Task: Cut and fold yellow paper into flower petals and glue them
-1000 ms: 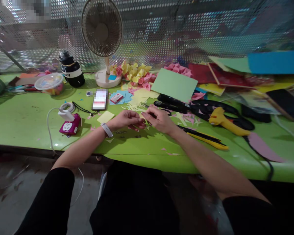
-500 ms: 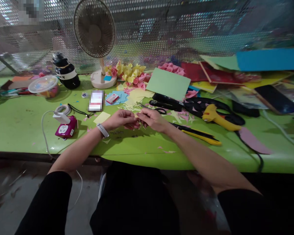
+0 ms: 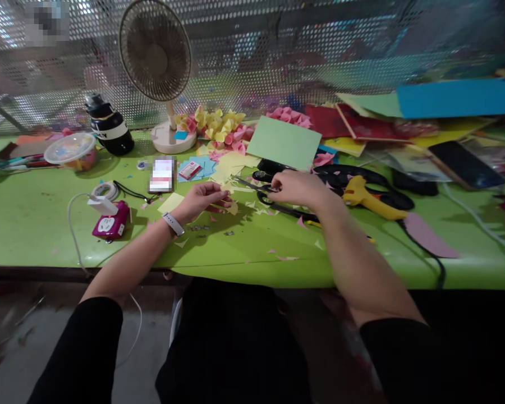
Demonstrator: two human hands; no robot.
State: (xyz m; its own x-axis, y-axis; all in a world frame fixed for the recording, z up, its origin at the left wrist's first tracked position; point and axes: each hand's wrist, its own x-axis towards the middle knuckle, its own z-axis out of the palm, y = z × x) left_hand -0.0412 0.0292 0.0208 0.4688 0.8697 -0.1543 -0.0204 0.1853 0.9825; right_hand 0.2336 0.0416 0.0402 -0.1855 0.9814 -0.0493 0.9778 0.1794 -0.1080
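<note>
My left hand [image 3: 204, 201], with a pale band on its wrist, pinches a small piece of yellow paper [image 3: 233, 208] just above the green table. To its right, my right hand [image 3: 298, 188] has its fingers on the handle of a pair of scissors [image 3: 247, 184], whose blades point left; one black loop shows below the fingers. The fingertips are partly hidden behind the hand. Yellow paper scraps [image 3: 257, 212] lie between the hands. Small metallic bits [image 3: 198, 228] rest on the table near my left wrist.
Behind the hands stand a fan [image 3: 155, 59], a black bottle [image 3: 111, 129] and yellow paper flowers [image 3: 219, 124]. A green sheet [image 3: 284, 141] leans near a yellow glue gun [image 3: 372, 201]. A purple power adapter [image 3: 111, 221] with a white cable sits at left. Coloured sheets are piled back right.
My hands have parted. The right one has moved right and back onto the scissors, while the left stays near its place with the yellow paper piece. The view has shifted slightly.
</note>
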